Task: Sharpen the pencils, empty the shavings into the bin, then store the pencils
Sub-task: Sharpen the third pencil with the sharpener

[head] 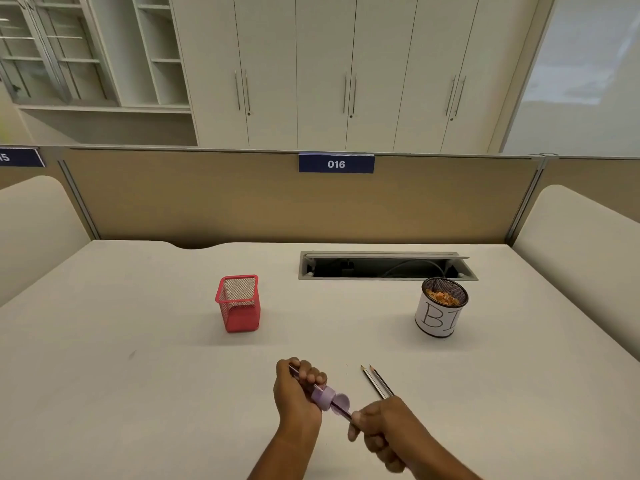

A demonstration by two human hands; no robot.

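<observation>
My left hand [298,393] grips a small purple sharpener [323,396] whose round lid [342,403] hangs open at its side. A thin striped stick, likely another pencil [301,375], also runs through that fist. My right hand [381,427] is shut on a striped pencil [343,412] whose end sits in the sharpener. Two sharpened pencils [377,381] lie side by side on the white desk [138,375], just beyond my right hand, tips pointing away. A red mesh pencil holder [239,303] stands mid-desk, with nothing visible inside. At the right, a mesh cup labelled as the bin [441,308] holds shavings.
An open cable hatch [386,266] is set into the desk behind the bin. A tan partition with a "016" sign [336,163] closes off the back edge. Rounded white dividers rise at both sides of the desk.
</observation>
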